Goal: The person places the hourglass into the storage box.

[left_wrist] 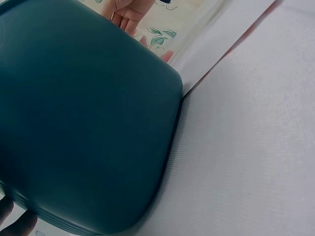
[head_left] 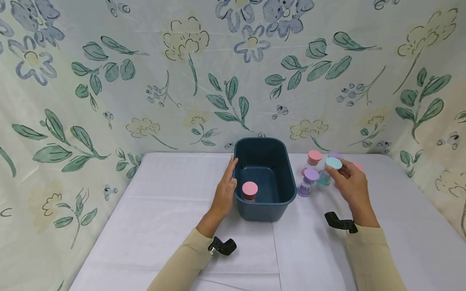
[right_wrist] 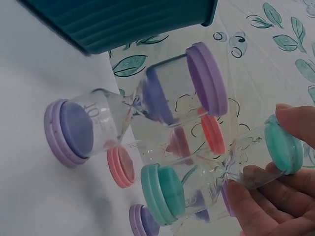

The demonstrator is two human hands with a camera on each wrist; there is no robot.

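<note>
My right hand [head_left: 351,182] pinches a teal-capped hourglass [head_left: 333,163] near its top, with the thumb and fingers about the cap and upper glass in the right wrist view. Whether its base touches the table I cannot tell. Close beside it a purple-capped hourglass [right_wrist: 133,105] stands upright with purple sand. Behind are a pink-capped hourglass [head_left: 314,157] and another purple one [head_left: 335,155], partly hidden. My left hand [head_left: 223,194] rests along the left wall of a dark blue bin [head_left: 263,212], fingers extended. A pink-capped hourglass [head_left: 250,188] stands inside the bin, near its front left corner.
A white cloth covers the table [head_left: 164,210]. Floral fabric [head_left: 189,81] hangs behind it and along the sides. Another pink cap [head_left: 358,166] shows partly behind my right hand. A black wrist camera mount [head_left: 340,222] sits on each sleeve.
</note>
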